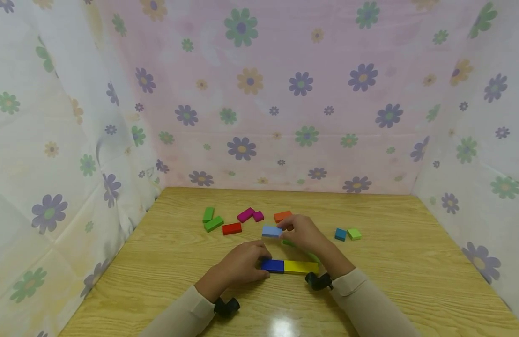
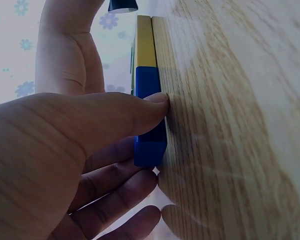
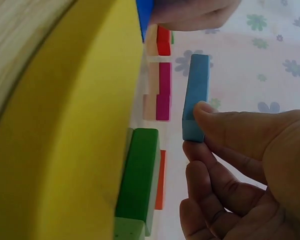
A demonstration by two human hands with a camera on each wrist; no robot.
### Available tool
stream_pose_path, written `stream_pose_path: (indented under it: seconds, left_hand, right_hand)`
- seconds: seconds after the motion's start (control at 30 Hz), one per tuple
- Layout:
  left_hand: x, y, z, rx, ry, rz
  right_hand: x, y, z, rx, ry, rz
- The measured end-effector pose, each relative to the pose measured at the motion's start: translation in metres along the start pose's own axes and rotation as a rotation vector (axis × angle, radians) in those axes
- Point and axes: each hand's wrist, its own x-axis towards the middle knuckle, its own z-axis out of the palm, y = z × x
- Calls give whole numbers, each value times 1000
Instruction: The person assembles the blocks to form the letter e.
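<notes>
1. Both hands are occupied: the right hand (image 1: 303, 232) pinches the light-blue block (image 1: 270, 231) by one end, clear of the tabletop (image 1: 158, 281); the left hand (image 1: 241, 262) grips the blue block (image 1: 273, 266), thumb on its near side.
2. The blue block lies end to end with the yellow block (image 1: 300, 267), midway between the tabletop's left and right edges. A green block (image 3: 137, 175) lies behind the yellow one; I cannot tell if they touch.
3. Nearer the far edge lie the red block (image 1: 232, 228) and orange block (image 1: 282, 216); the teal block (image 1: 340, 234) sits toward the right edge.
4. Step in hand, I judge: bringing the light-blue block to the steadied row.
5. Next calls for lowering it squarely without nudging the row.
</notes>
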Motion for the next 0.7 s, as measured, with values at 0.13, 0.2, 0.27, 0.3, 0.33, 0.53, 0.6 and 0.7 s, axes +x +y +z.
stream_pose_path:
  seconds: [0.13,0.2,0.27,0.3,0.33,0.53,0.6,0.7]
  left_hand:
    - [1,-1,1,3,-2,6]
    - [1,-1,1,4,-1,9]
    - [1,-2,1,2,1,9]
    - [1,-2,1,2,1,9]
    - [1,-2,1,2,2,9]
    - [1,-2,2,-2,2,7]
    - [1,-2,1,-2,4,9]
    - [1,-2,1,-1,7,14]
  right_hand:
    - [0,0,5,-8,-5,-11]
    - [-1,0,6,-4,-11,-22]
    - [-1,1,8,0,-17,-31]
    - [-2,1,9,-2,-20,-34]
    - [-2,1,9,-4,-24,-37]
    - [-2,1,12,-36,-36,-35]
    - [-2,1,12,-47,-37,-36]
    - [-1,2,13,-59,-38,-39]
